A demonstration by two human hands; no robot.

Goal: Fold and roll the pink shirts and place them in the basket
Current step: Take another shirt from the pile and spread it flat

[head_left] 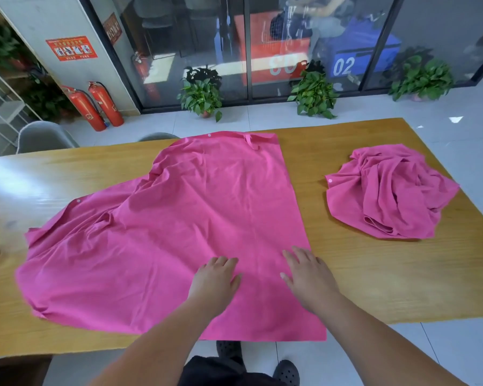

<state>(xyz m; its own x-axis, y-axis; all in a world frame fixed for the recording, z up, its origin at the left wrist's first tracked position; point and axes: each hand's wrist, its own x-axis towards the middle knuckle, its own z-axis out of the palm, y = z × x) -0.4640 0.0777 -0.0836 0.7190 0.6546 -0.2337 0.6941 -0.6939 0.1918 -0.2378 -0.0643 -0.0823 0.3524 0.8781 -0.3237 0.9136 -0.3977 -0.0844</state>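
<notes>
A spread pink shirt (201, 218) covers the middle of the wooden desk (360, 274), its right side folded to a straight edge and its left side rumpled and bunched. Both hands lie palm down on its near part. The left hand (216, 280) has straight, slightly spread fingers pressing the cloth. The right hand (308, 274) lies the same way, just beside the straight right edge. The two are near each other but apart. The shirt's near hem hangs over the desk's front edge.

A crumpled pink shirt (391, 190) sits in a heap on the desk's right side, well apart from both hands.

Beyond the desk, potted plants (202, 96) stand on a pale tiled floor (262, 118) along a glass wall (193, 37). Two red fire extinguishers (94, 105) and a grey chair (43, 136) are at the left. Dark shoes (286, 371) show below the desk edge. Reflections blur what lies behind the glass
</notes>
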